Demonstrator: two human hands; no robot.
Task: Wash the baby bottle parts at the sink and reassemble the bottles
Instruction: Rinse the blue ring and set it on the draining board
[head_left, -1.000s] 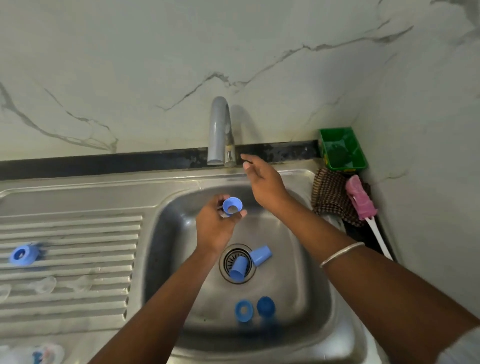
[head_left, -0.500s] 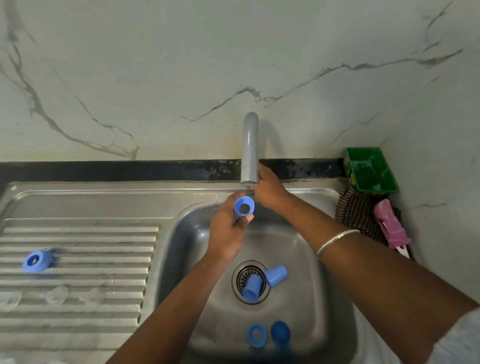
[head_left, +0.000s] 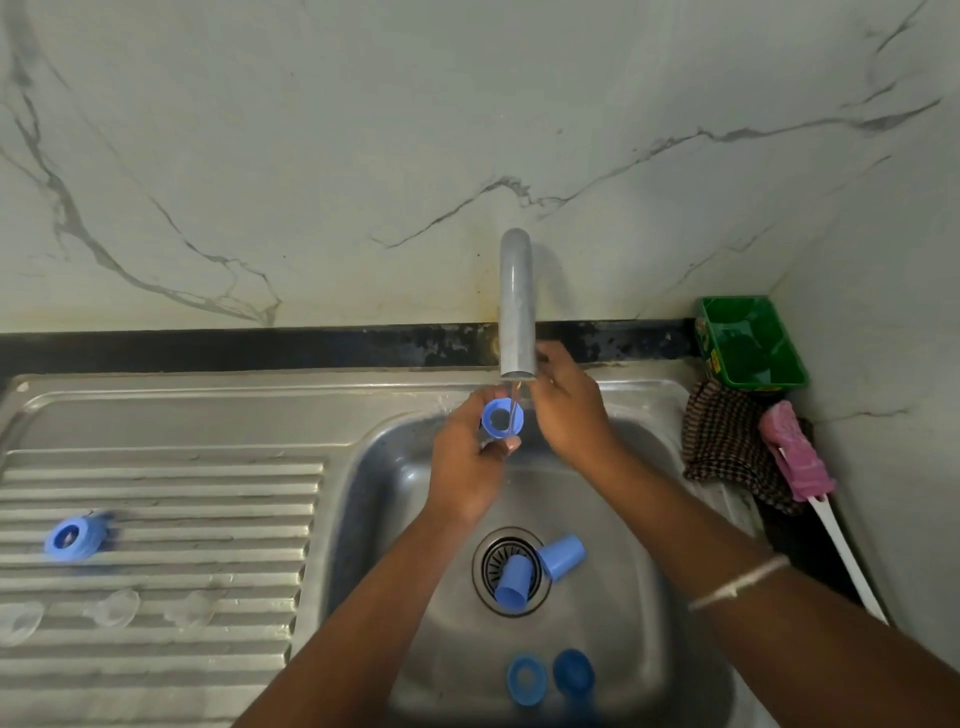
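Dim, even light; soft glare on sink (head_left: 171, 415) steel; wide-angle bowing at edges; slightly soft focus

Sink layout as we look down on it

We see the tap (head_left: 517, 306) behind the basin (head_left: 395, 499), with our left hand (head_left: 467, 467) holding a collar ring (head_left: 501, 418) under its spout and our right hand (head_left: 569, 410) just right of it. Two caps (head_left: 561, 557) lie on and beside the drain (head_left: 511, 569), and two more rings (head_left: 526, 679) lie near the basin's front wall. Left of the basin, on the drainboard (head_left: 156, 483), lie another ring (head_left: 72, 538) and three teats (head_left: 111, 607) in front of it. Right of the basin lie a cloth (head_left: 727, 441) and a brush (head_left: 795, 457), with a tub (head_left: 750, 343) behind them in the corner.
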